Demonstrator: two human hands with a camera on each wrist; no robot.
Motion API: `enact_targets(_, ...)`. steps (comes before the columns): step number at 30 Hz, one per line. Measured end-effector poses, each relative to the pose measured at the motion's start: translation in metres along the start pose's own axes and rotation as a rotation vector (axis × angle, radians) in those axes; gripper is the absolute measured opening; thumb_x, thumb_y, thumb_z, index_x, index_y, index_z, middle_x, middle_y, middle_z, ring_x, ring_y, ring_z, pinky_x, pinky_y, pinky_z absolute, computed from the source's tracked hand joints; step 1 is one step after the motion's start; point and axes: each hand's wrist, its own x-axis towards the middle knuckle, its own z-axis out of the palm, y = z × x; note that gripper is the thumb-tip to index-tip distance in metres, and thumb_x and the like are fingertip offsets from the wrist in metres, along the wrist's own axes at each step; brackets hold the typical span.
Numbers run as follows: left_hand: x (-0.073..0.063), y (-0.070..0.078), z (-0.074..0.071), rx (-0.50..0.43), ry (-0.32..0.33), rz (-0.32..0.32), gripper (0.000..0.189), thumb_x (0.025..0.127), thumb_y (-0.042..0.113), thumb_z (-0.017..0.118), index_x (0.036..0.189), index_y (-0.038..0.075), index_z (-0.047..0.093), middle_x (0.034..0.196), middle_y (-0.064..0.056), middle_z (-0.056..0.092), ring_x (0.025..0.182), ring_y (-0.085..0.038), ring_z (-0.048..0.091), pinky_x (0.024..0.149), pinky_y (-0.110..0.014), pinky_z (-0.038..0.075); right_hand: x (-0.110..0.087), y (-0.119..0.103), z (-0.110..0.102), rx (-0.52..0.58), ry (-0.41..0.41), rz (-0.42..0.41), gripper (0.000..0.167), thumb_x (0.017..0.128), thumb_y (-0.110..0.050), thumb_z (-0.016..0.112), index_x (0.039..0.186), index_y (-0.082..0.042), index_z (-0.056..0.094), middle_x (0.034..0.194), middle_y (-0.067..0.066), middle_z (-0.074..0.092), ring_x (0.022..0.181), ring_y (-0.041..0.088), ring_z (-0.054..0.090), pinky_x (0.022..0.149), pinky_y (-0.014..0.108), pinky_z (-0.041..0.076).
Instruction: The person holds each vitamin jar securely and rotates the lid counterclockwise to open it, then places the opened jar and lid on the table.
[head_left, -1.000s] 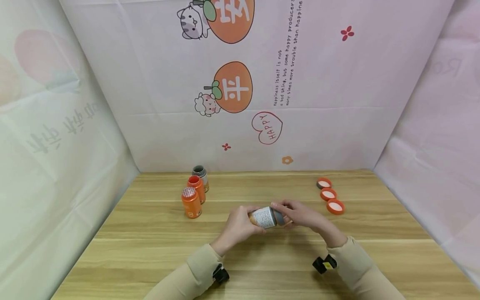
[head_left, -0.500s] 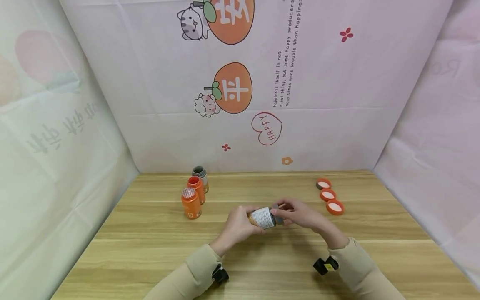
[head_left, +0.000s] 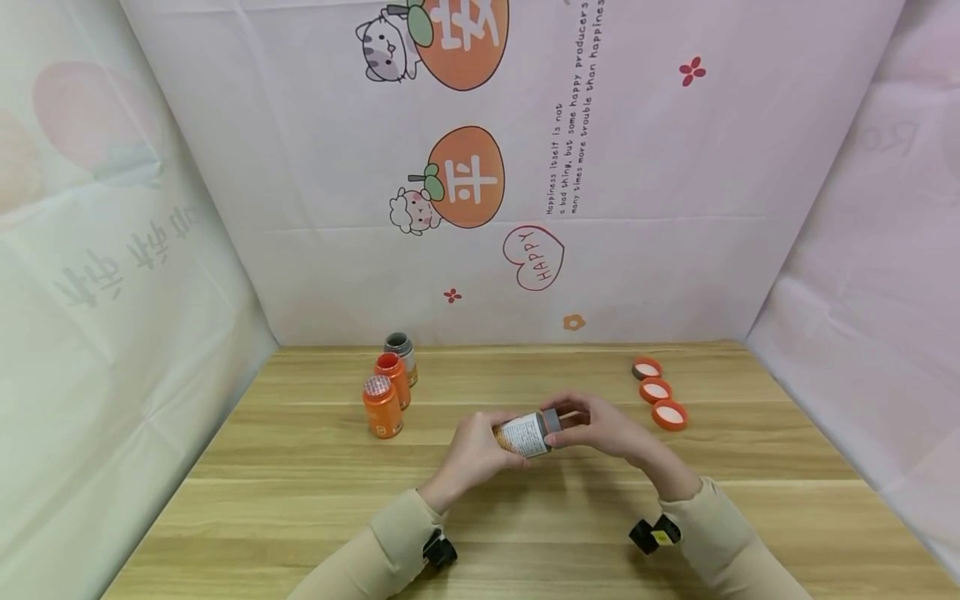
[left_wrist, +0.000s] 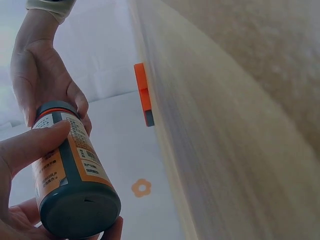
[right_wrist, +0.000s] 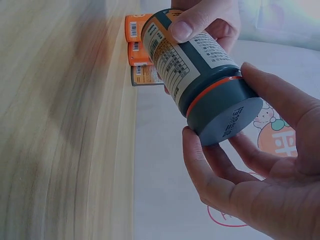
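A dark grey-green bottle (head_left: 525, 435) with a white and orange printed label is held tilted above the table. My left hand (head_left: 477, 450) grips its body, thumb over the label in the left wrist view. At the neck sits a grey-green screw cap (right_wrist: 225, 112), with an orange ring showing beside it. My right hand (head_left: 606, 429) holds that cap by its rim, the thumb on one side and the fingertips on the other in the right wrist view. The palm stands apart from the cap's flat end.
Two orange bottles (head_left: 383, 408) and a grey one (head_left: 401, 354) stand in a row at the table's left; the rear two are open-mouthed. Three caps (head_left: 670, 414) with white liners lie upturned at the right. A printed cloth wall (head_left: 637, 250) closes the back.
My right hand's fingers have shifted round the cap, uncovering more of it from above. The left hand and the bottle have hardly moved.
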Motion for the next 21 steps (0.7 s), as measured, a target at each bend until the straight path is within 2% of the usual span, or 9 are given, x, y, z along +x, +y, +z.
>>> enact_targets(5, 0.0, 0.0, 0.0, -0.004, 0.001, 0.015, 0.058, 0.058, 0.017, 0.089, 0.113, 0.012, 0.069, 0.1, 0.0, 0.07, 0.081, -0.008, 0.06, 0.066, -0.023, 0.049, 0.001, -0.001, 0.0, -0.014, 0.02, 0.021, 0.05, 0.087, -0.032, 0.068, 0.128, -0.007, 0.053, 0.124, 0.016, 0.056, 0.108, 0.028, 0.057, 0.082, 0.037, 0.053)
enact_targets(9, 0.0, 0.0, 0.0, 0.003, 0.002, 0.024, 0.058, 0.058, 0.016, 0.088, 0.112, 0.01, 0.069, 0.099, -0.001, 0.071, 0.08, -0.009, 0.06, 0.065, -0.023, 0.049, 0.005, -0.001, -0.001, 0.0, 0.021, 0.091, 0.053, 0.093, -0.043, 0.055, 0.13, -0.005, 0.051, 0.121, 0.016, 0.056, 0.108, 0.027, 0.059, 0.084, 0.043, 0.054)
enact_targets(13, 0.001, 0.0, 0.001, 0.02, -0.001, 0.028, 0.057, 0.058, 0.014, 0.088, 0.111, 0.01, 0.069, 0.098, -0.001, 0.071, 0.079, -0.008, 0.06, 0.064, -0.023, 0.049, 0.01, 0.0, -0.002, 0.001, -0.011, 0.182, 0.06, 0.095, -0.051, 0.046, 0.13, -0.002, 0.05, 0.111, 0.015, 0.061, 0.101, 0.026, 0.062, 0.081, 0.046, 0.054)
enact_targets(17, 0.002, 0.001, 0.001, 0.038, 0.0, 0.031, 0.056, 0.059, 0.012, 0.088, 0.111, 0.01, 0.07, 0.097, -0.002, 0.071, 0.078, -0.009, 0.061, 0.064, -0.023, 0.049, 0.014, 0.0, -0.001, -0.014, -0.034, 0.26, 0.066, 0.094, -0.056, 0.043, 0.131, -0.002, 0.051, 0.104, 0.013, 0.062, 0.091, 0.022, 0.064, 0.078, 0.045, 0.055)
enact_targets(21, 0.001, 0.001, 0.002, 0.034, -0.002, 0.025, 0.056, 0.059, 0.011, 0.088, 0.111, 0.009, 0.069, 0.098, -0.004, 0.071, 0.078, -0.01, 0.061, 0.064, -0.023, 0.049, 0.015, -0.001, 0.001, -0.028, -0.038, 0.298, 0.066, 0.093, -0.058, 0.043, 0.13, -0.004, 0.053, 0.099, 0.012, 0.061, 0.085, 0.022, 0.063, 0.075, 0.043, 0.055)
